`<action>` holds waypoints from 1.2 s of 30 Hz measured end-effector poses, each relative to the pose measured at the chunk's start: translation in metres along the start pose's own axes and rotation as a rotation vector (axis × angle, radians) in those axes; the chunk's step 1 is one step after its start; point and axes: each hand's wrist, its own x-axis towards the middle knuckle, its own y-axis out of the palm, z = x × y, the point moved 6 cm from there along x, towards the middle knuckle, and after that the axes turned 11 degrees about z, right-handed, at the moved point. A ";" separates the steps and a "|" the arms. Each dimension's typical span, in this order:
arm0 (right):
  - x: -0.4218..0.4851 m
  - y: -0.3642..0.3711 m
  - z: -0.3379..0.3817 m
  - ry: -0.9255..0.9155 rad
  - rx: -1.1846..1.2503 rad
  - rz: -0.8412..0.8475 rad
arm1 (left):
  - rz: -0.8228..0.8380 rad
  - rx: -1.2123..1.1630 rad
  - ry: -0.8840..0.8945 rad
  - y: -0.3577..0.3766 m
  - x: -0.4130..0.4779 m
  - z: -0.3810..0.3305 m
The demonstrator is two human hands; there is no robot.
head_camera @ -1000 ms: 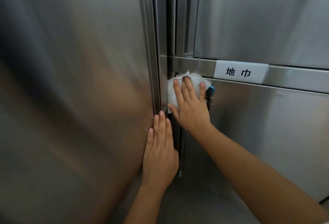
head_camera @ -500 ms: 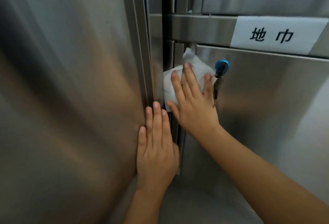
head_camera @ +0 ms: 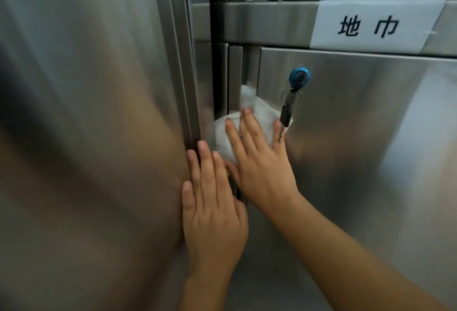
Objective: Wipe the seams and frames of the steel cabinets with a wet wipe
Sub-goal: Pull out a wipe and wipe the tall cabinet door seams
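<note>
White wet wipe is pressed into vertical steel seam by straight-fingered right hand. Flat left hand is braced on broad steel panel, likely for leverage

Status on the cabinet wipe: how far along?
Done: nothing provable; no wipe marks show. In hand: right hand presses the wet wipe flat on the vertical seam beside the key; left hand braces on the left cabinet. Likely left: the seam below, the labelled crossbar.

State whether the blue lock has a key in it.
Key in: its head protrudes from the blue lock, a second key dangling below.
</note>
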 end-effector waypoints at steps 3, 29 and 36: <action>-0.002 -0.009 0.003 0.065 0.180 -0.020 | -0.022 -0.080 0.053 -0.004 -0.003 0.001; 0.003 -0.009 0.002 -0.067 0.238 0.016 | -0.200 0.087 -0.024 -0.005 0.002 0.000; -0.020 0.013 0.017 -0.113 0.113 0.212 | -0.215 -0.135 -0.019 -0.011 0.000 0.001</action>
